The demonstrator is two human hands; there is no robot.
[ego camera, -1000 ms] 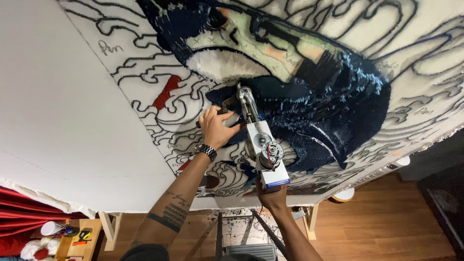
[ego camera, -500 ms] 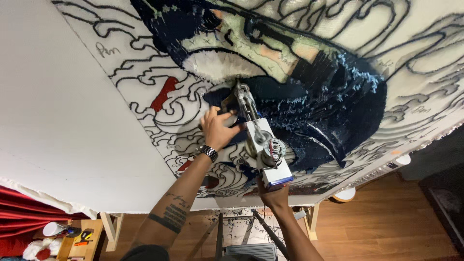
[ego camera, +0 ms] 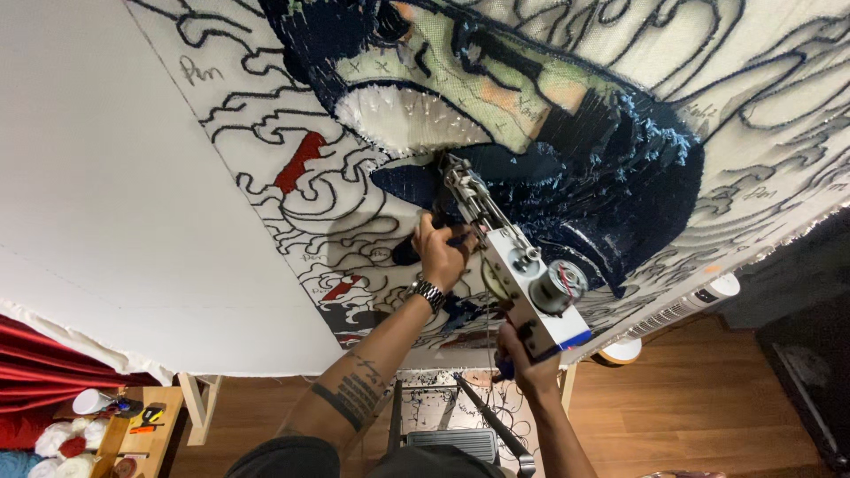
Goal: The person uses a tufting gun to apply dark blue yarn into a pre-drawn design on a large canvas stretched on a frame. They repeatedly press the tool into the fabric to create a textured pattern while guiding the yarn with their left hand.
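Observation:
A white and silver tufting gun [ego camera: 518,270] points its needle into a stretched cloth [ego camera: 266,177] marked with black wave outlines. Around the needle tip lies a dark blue tufted patch [ego camera: 602,186], with a white patch [ego camera: 403,119] just above. My left hand [ego camera: 440,252], with a metal watch on the wrist, grips the gun's front handle close to the cloth. My right hand [ego camera: 522,367] holds the rear blue handle under the motor. Both forearms reach up from the bottom of the view.
The cloth hangs on a wooden frame with legs [ego camera: 199,407] on a wood floor. A small table [ego camera: 124,434] with yarn balls and tools stands at the lower left beside red fabric [ego camera: 35,372]. A step ladder [ego camera: 456,434] is below me. A white fan [ego camera: 691,305] stands at the right.
The gun and both hands have stayed on the same dark blue spot; the view has shifted only slightly.

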